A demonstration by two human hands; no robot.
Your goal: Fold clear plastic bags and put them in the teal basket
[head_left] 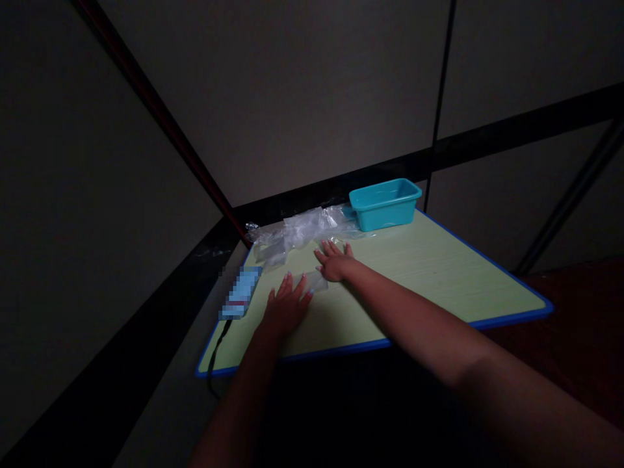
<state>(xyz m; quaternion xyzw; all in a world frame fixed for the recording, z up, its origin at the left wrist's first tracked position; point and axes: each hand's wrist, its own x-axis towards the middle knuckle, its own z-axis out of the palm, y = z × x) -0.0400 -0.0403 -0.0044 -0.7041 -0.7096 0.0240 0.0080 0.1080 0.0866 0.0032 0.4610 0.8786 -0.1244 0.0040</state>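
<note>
My left hand (286,304) lies over the table with its fingers spread, its fingertips at the left end of a small clear plastic bag (318,281). At the bag's right end is my right hand (335,262), palm down with fingers apart. The small bag lies flat on the pale green table (419,279) between the two hands. Beyond them, a heap of clear plastic bags (312,227) spreads along the table's far edge. Some smaller flat pieces (273,252) lie at the near left of that heap.
A turquoise plastic basket (387,213) stands at the far right, touching the heap. A phone-like, pixelated device (242,292) with a dark cable (217,348) sits at the left edge. Blue edging (511,318) rims the table. A panelled wall (316,130) rises behind.
</note>
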